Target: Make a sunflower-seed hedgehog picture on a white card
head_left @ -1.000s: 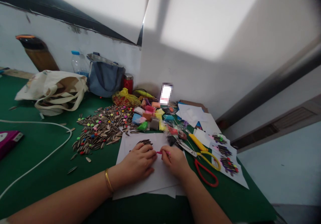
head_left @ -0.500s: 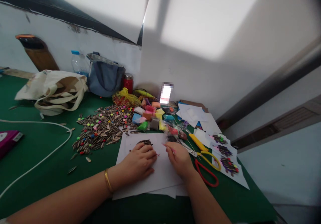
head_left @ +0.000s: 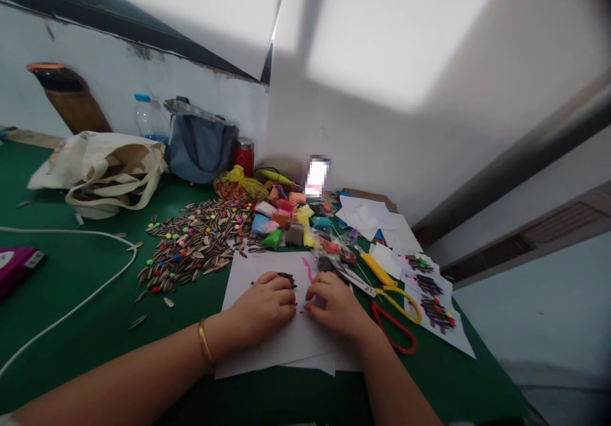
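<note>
My left hand (head_left: 268, 306) rests on the white paper (head_left: 248, 267), fingers curved down and thumb drawn up against them. Anything pinched in it is hidden. Beyond its knuckles, a small cluster of striped sunflower seeds (head_left: 287, 278) shows, partly covered by the hand. My right hand (head_left: 334, 302) is just to the right, thumb and index finger apart, with nothing visible between them. A tiny red bit (head_left: 301, 312) lies on the paper between the hands. A thin pink plastic tool (head_left: 307, 268) lies loose on the paper, beyond my right fingers.
Sunflower seeds (head_left: 200, 241) with coloured balls are heaped at left. Packets of coloured clay (head_left: 284, 219) lie behind the paper. Scissors (head_left: 395, 330) and a yellow cutter (head_left: 379, 270) lie right, near sheets with seed pieces (head_left: 436, 314). Bags (head_left: 200, 146) and a phone (head_left: 317, 176) stand behind.
My right hand has let go of the pink tool, which now lies on the paper, and has moved nearer the left hand. My left thumb has drawn in to its fingers.
</note>
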`<act>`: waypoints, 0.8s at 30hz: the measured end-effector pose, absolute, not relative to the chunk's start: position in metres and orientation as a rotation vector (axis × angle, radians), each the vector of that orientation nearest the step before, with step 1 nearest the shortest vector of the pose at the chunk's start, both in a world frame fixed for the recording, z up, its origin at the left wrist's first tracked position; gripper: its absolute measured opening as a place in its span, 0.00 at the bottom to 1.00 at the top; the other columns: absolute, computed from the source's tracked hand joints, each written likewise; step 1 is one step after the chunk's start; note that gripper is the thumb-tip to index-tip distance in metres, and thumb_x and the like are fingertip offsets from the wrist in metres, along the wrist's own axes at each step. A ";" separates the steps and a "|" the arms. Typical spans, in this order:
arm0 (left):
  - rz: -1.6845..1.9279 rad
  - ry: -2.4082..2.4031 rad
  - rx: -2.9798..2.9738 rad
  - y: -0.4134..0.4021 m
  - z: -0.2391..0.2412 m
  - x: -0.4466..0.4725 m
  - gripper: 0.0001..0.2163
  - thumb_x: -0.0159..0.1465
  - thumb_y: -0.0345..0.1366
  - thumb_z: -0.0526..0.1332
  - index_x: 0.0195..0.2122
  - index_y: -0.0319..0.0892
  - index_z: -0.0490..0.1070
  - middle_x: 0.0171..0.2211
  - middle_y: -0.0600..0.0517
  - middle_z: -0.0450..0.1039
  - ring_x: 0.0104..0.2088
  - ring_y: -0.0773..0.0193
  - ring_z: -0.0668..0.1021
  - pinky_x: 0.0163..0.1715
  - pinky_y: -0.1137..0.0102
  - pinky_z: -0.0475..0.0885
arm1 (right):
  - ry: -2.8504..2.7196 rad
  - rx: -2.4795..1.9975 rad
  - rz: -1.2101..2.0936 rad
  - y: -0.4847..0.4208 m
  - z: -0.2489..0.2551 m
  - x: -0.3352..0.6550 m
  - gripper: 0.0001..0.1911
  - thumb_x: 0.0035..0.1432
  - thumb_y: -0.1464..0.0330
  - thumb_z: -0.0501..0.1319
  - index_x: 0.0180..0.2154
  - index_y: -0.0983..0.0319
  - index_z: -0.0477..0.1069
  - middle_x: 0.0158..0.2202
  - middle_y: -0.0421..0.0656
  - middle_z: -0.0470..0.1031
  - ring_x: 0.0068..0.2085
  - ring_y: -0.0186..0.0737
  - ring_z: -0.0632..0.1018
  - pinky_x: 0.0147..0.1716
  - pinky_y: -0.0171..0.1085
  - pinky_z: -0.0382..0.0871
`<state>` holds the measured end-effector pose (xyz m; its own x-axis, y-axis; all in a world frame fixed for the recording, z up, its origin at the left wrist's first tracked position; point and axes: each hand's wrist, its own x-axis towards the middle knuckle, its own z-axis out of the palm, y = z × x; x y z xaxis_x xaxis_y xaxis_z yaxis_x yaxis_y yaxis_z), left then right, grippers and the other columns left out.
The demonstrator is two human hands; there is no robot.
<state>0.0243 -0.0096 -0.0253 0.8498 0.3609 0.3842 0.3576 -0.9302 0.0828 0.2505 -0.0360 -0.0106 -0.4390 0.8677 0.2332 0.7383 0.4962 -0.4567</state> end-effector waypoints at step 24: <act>0.732 1.148 2.710 0.055 -0.019 -0.041 0.11 0.65 0.32 0.58 0.44 0.46 0.78 0.43 0.48 0.78 0.45 0.57 0.75 0.47 0.61 0.68 | -2.273 -1.318 0.647 -0.031 -0.012 0.253 0.05 0.59 0.74 0.63 0.35 0.60 0.77 0.38 0.42 0.73 0.43 0.39 0.73 0.45 0.38 0.67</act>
